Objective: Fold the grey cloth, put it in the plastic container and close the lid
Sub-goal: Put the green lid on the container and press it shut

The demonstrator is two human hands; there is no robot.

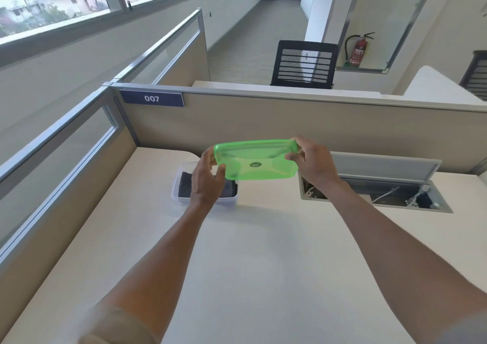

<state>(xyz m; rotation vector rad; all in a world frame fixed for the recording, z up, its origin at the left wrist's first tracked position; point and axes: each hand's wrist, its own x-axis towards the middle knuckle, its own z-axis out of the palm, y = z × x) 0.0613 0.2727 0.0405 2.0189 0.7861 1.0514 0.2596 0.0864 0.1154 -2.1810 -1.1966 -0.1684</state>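
Green lid (pixel 255 159): held in the air, tilted, up and right of the container.
Left hand (pixel 207 182): gripped lid's left end.
Right hand (pixel 313 164): gripped lid's right end.
Cloth (pixel 185 185): folded, inside the container (pixel 176 185), under the left hand.
Container: uncovered on the desk (pixel 263 251).

Green lid (pixel 257 160) between left hand (pixel 207 178) and right hand (pixel 313 163), above container (pixel 177 185).

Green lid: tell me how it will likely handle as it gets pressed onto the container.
The green lid looks thin and translucent, so probably light and a bit flexible; the left hand and right hand hold it by opposite ends. Its glossy plastic may be slippery. The clear container also looks light, so it might slide on the desk.
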